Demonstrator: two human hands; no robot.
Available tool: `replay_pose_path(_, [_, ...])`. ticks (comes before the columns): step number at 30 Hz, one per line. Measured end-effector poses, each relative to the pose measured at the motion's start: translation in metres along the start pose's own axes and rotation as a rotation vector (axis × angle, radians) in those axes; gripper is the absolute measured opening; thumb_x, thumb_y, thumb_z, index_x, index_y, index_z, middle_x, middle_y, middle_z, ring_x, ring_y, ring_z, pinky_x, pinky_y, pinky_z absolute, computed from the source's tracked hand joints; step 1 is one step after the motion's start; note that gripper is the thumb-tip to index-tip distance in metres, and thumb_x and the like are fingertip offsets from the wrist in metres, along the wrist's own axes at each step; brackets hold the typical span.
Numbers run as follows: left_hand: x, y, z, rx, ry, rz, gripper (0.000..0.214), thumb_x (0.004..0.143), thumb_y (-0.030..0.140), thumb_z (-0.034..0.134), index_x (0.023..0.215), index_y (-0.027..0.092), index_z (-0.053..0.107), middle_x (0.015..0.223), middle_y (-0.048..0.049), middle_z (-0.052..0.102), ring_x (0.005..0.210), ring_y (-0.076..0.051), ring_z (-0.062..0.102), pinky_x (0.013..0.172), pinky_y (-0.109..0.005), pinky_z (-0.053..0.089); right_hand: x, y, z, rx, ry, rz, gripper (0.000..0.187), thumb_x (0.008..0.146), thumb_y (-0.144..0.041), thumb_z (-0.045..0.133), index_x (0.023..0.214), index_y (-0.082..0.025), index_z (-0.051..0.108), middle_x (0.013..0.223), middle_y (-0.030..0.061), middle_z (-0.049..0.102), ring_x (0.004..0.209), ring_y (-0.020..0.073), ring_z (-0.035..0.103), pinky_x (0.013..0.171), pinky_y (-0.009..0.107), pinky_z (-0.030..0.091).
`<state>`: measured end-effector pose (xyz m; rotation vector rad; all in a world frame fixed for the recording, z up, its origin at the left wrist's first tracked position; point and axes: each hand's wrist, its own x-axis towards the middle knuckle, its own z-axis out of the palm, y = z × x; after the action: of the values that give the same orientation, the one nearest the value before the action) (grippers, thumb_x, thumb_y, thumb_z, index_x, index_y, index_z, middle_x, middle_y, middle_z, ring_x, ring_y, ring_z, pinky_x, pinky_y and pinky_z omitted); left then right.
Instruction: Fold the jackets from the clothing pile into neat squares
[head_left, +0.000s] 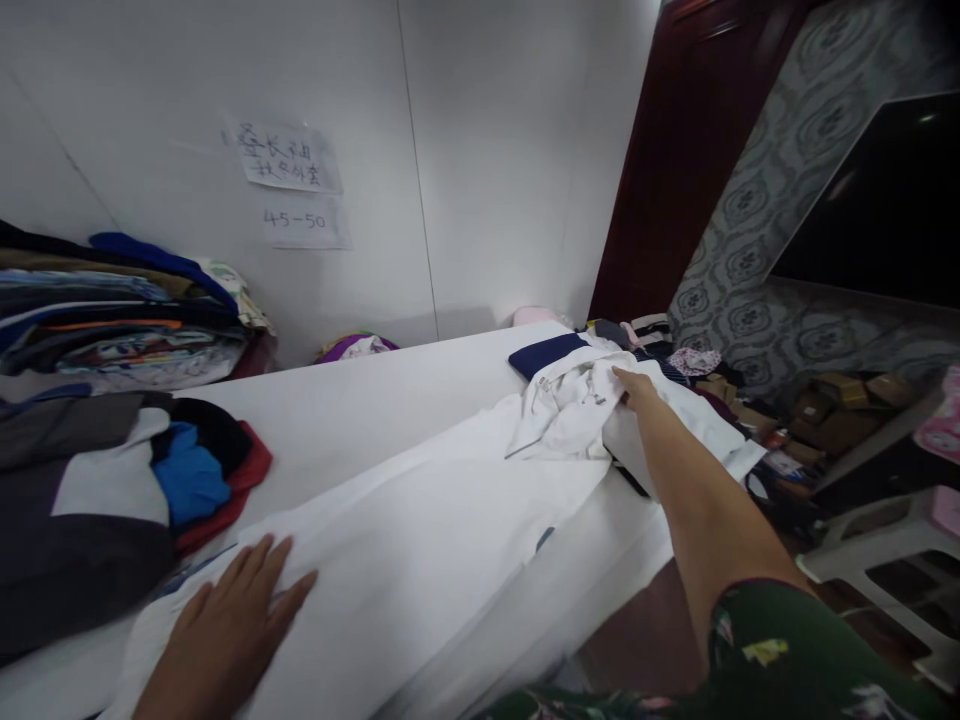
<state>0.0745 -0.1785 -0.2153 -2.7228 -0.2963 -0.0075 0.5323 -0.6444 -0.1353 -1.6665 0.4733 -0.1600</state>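
A white garment (420, 510) lies stretched along the white table, flat toward me and bunched at its far right end, where small dark print shows. My left hand (240, 610) rests on its near left part, fingers stretched out. With the arm reaching far right, my right hand (634, 388) has its fingers closed on the white cloth at the bunched end; the fingertips are partly hidden. Just behind that end is a folded navy garment (547, 354). More white cloth (697, 410) hangs over the table's right end.
Dark, blue and red clothes (90, 510) lie at the table's left, below a tall folded stack (120, 320). Handwritten papers (289, 160) hang on the wall (510, 150). At right stand a plastic stool (885, 550), cardboard boxes (832, 410) and a clothes heap (694, 360).
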Motion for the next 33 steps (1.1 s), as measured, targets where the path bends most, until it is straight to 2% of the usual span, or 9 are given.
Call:
replay_pose_path(5, [-0.001,0.007,-0.02,-0.054,0.003,-0.043,0.051,0.075,0.01,0.054,0.113,0.041,0.067,0.143,-0.0018,0.045,0.136,-0.033,0.036,0.104,-0.054,0.037,-0.013,-0.016,0.007,0.161,-0.17,0.038,0.019,0.076,-0.015,0.067,0.093,-0.012,0.059,0.072,0.0038,0.065,0.065,0.0163,0.065,0.061,0.029,0.057])
replay_pose_path(9, [0.0,0.01,-0.027,-0.145,0.002,-0.072,0.046,0.076,0.015,0.051,0.11,0.038,0.07,0.142,-0.0022,0.047,0.136,-0.033,0.036,0.105,-0.056,0.035,-0.041,-0.041,0.015,0.26,-0.319,-0.091,0.024,0.074,-0.013,0.064,0.098,-0.018,0.06,0.076,-0.0006,0.067,0.068,0.0134,0.065,0.068,0.026,0.056])
replay_pose_path(12, [0.0,0.01,-0.026,-0.194,0.01,-0.086,0.045,0.076,0.016,0.048,0.11,0.036,0.071,0.142,-0.0028,0.048,0.136,-0.033,0.035,0.106,-0.056,0.033,-0.087,-0.054,0.03,0.274,-0.556,-0.355,0.036,0.068,-0.021,0.069,0.104,-0.019,0.062,0.082,-0.0009,0.07,0.073,0.0159,0.065,0.07,0.029,0.055])
replay_pose_path(14, [0.0,0.01,-0.023,-0.21,0.011,-0.091,0.044,0.078,0.016,0.046,0.111,0.034,0.07,0.143,-0.0041,0.048,0.137,-0.033,0.035,0.106,-0.056,0.032,-0.131,-0.049,0.042,0.191,-0.716,-0.567,0.045,0.067,-0.029,0.071,0.11,-0.019,0.062,0.089,0.0005,0.07,0.077,0.0184,0.065,0.072,0.031,0.054])
replay_pose_path(18, [0.002,0.012,-0.021,-0.278,0.013,-0.133,0.044,0.085,0.027,0.038,0.12,0.025,0.065,0.145,-0.0076,0.045,0.138,-0.032,0.033,0.107,-0.055,0.031,-0.229,0.003,0.062,-0.183,-1.056,-1.033,0.046,0.084,-0.037,0.056,0.129,-0.025,0.057,0.118,0.0039,0.065,0.104,0.0231,0.061,0.088,0.038,0.048])
replay_pose_path(21, [0.006,0.011,-0.026,-0.39,-0.023,-0.236,0.059,0.088,0.043,0.035,0.135,0.012,0.05,0.148,-0.0135,0.04,0.14,-0.03,0.03,0.111,-0.052,0.028,-0.28,0.053,0.068,-0.556,-1.374,-1.352,0.057,0.084,-0.042,0.059,0.137,-0.022,0.049,0.121,0.0102,0.064,0.108,0.0261,0.058,0.094,0.042,0.043])
replay_pose_path(25, [0.012,0.004,-0.045,-0.626,-0.016,-0.346,0.069,0.084,0.051,0.036,0.137,0.007,0.047,0.148,-0.016,0.04,0.138,-0.028,0.034,0.113,-0.044,0.028,-0.301,0.088,0.066,-0.655,-1.354,-1.462,0.059,0.083,-0.048,0.063,0.133,-0.017,0.052,0.119,0.0134,0.063,0.108,0.0262,0.055,0.097,0.042,0.039])
replay_pose_path(29, [0.026,0.006,-0.073,-0.844,0.086,-0.408,0.067,0.084,0.055,0.038,0.133,0.012,0.051,0.143,-0.0146,0.047,0.126,-0.028,0.05,0.103,-0.041,0.041,-0.3,0.094,0.054,-0.61,-1.34,-1.412,0.05,0.087,-0.039,0.061,0.131,-0.016,0.052,0.121,0.0122,0.062,0.111,0.0232,0.054,0.102,0.041,0.036])
replay_pose_path(33, [0.063,0.022,-0.093,-0.968,0.02,-0.459,0.066,0.083,0.057,0.043,0.132,0.014,0.052,0.13,-0.0163,0.059,0.109,-0.028,0.062,0.095,-0.04,0.046,-0.302,0.101,0.037,-0.593,-1.272,-1.382,0.047,0.09,-0.034,0.055,0.135,-0.02,0.048,0.13,0.0118,0.057,0.122,0.0221,0.049,0.109,0.045,0.029])
